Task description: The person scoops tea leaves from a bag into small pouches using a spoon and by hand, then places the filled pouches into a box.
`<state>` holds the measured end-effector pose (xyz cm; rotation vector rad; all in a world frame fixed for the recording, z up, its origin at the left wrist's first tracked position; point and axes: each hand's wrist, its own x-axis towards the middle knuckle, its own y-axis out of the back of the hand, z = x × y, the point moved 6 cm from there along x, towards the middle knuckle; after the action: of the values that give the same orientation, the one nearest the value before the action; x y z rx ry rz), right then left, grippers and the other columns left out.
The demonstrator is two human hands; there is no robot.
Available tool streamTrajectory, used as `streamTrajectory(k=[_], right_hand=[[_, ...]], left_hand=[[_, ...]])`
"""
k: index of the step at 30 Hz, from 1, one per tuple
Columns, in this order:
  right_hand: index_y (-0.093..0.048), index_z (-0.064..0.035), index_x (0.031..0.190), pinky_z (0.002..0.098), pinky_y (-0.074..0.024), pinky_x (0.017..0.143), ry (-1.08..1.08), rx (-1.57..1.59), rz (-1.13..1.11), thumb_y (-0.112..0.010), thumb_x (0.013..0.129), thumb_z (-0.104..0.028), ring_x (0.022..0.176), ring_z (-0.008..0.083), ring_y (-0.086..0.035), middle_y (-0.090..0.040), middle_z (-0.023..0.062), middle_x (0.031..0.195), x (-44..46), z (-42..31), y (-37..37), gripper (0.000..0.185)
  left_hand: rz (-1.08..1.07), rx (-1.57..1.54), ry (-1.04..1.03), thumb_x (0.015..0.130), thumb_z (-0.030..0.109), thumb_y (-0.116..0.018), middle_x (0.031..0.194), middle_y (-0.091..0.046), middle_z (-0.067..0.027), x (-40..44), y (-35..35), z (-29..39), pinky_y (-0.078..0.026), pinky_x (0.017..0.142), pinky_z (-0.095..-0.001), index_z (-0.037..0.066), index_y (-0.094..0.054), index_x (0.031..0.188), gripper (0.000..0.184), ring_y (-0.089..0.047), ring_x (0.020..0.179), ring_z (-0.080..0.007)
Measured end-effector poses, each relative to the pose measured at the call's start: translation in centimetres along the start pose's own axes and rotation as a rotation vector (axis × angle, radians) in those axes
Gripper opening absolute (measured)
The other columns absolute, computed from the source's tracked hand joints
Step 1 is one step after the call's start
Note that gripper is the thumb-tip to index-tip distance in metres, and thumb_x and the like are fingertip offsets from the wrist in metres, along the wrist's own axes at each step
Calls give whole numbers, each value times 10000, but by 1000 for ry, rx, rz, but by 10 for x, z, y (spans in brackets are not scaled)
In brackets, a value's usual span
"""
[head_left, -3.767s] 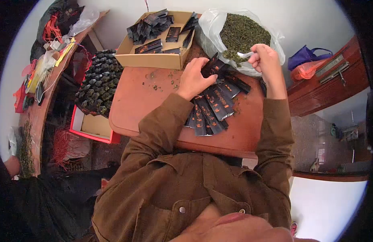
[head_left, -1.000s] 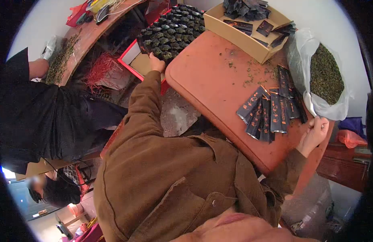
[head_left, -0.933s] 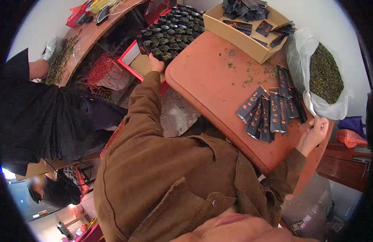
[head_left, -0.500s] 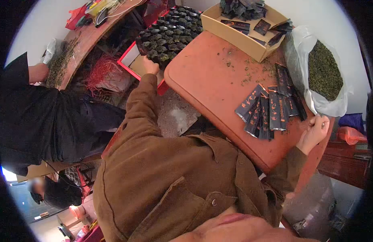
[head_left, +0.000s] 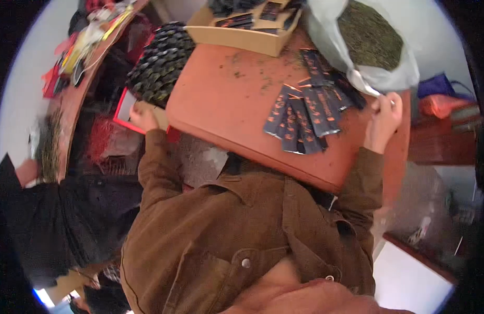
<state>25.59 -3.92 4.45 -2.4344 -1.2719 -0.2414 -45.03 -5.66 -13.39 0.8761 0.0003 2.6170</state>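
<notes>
Lying in a fan on the table (head_left: 213,102), flat black packets (head_left: 304,118) look like ones not filled yet, and more flat ones are in the cardboard box (head_left: 231,40) at the table's back. Many full packets (head_left: 161,65) stand in rows in the red box (head_left: 128,125) on the table's left, so I think a lot is done. The left hand (head_left: 144,116) is at the near end of the red box, left of the table. Its fingers are curled, but I can't tell if they grip anything. The right hand (head_left: 386,118), over the table's right side, pinches a white spoon (head_left: 364,85). The spoon reaches the rim of a bag (head_left: 325,36) of green bits (head_left: 370,36) at the table's back right. Unlike a few seconds ago, the left hand isn't over the table with a packet.
</notes>
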Motion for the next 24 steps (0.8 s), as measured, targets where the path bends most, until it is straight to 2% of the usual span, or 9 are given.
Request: streamTrajectory(k=[2,6,8,10,12,14,17,20,24], right_hand=[[-509,-51,868,197,-274,478,-27,86,-44,-561,827,37,528,55,-408,-472,-16,629,1,2,0,109],[-541,-27,932,195,-285,483,-30,192,-86,-560,854,26,534,51,-415,-487,-10,640,3,7,1,96],[-555,-18,962,195,-289,482,-44,205,-88,-562,869,18,536,49,-417,-492,-10,643,2,5,-1,100],[-573,-6,1003,188,-293,482,-57,214,-95,-557,892,0,535,43,-415,-508,-7,644,2,6,1,112],[-579,0,1021,184,-285,473,-74,224,-92,-551,901,-12,529,40,-413,-526,-2,648,3,4,2,124],[-595,6,1054,175,-267,449,-112,193,-94,-544,916,-49,522,32,-431,-562,1,656,6,8,5,157],[-614,-10,1047,170,-271,443,-111,199,-96,-543,919,-69,528,30,-462,-581,-5,663,11,17,9,158],[-620,-25,1039,171,-275,444,-164,178,-88,-545,916,-70,524,30,-460,-582,-5,661,9,16,5,151],[-624,-38,1021,170,-301,464,-209,166,-147,-546,920,-90,532,29,-455,-566,-15,647,4,14,-2,138]], left_hand=[[-7,56,-182,775,-30,-532,1099,-574,-115,-14,0,68,-428,946,-358,-71,-533,1200,427,-564,1023,-259],[-313,-138,-164,803,-62,-535,1189,-539,-104,-44,-46,189,-457,907,-309,-8,-548,1221,422,-567,1043,-224],[-574,-353,-237,809,-69,-544,1159,-566,-93,-66,-83,234,-465,884,-279,23,-560,1219,420,-570,1043,-173],[-910,-312,-391,853,-13,-599,1182,-577,-77,-92,-120,289,-475,908,-328,58,-546,1245,402,-586,1043,-175],[-1175,-337,-485,820,-33,-606,1183,-582,-102,-124,-157,342,-475,937,-352,72,-548,1257,453,-583,1094,-226],[-1188,-221,-995,774,-10,-641,1238,-559,-130,-154,-184,382,-485,941,-392,107,-544,1272,521,-562,1129,-301],[-1253,-244,-1159,737,17,-667,1291,-525,-135,-194,-220,412,-497,924,-441,178,-536,1290,590,-537,1144,-353],[-1267,-25,-1268,744,39,-667,1303,-503,-123,-221,-248,418,-508,899,-447,239,-522,1306,614,-547,1128,-349],[-1342,195,-1272,787,84,-639,1219,-506,-91,-237,-264,418,-528,844,-458,267,-533,1288,544,-559,1095,-334]])
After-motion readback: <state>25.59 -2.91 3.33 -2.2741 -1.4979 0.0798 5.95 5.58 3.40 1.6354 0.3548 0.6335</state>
